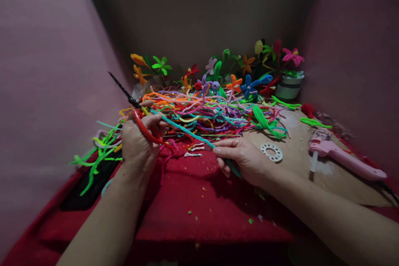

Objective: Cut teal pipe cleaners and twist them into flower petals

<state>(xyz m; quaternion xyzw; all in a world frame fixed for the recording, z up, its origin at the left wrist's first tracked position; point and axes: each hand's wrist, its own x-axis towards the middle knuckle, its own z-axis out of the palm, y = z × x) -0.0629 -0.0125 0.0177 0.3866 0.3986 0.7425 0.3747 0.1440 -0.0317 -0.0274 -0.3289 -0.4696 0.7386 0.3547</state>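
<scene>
A teal pipe cleaner [187, 131] stretches slantwise between my two hands. My left hand [140, 139] is closed, with red-handled scissors [146, 131] hooked in it and their dark blades pointing up and left. The far end of the pipe cleaner reaches the thumb and fingers of that hand. My right hand [238, 156] pinches the pipe cleaner lower down, and its tail hangs below the fingers. Just beyond both hands lies a thick heap of mixed-colour pipe cleaners [199, 110].
Pipe-cleaner flowers [249, 86] stand along the back, beside a pale pot [289, 85]. On a brown board at right lie a pink glue gun [346, 156] and a white holed disc [271, 152]. Green pieces [96, 158] rest on a black object at left. Red cloth [187, 199] covers the table.
</scene>
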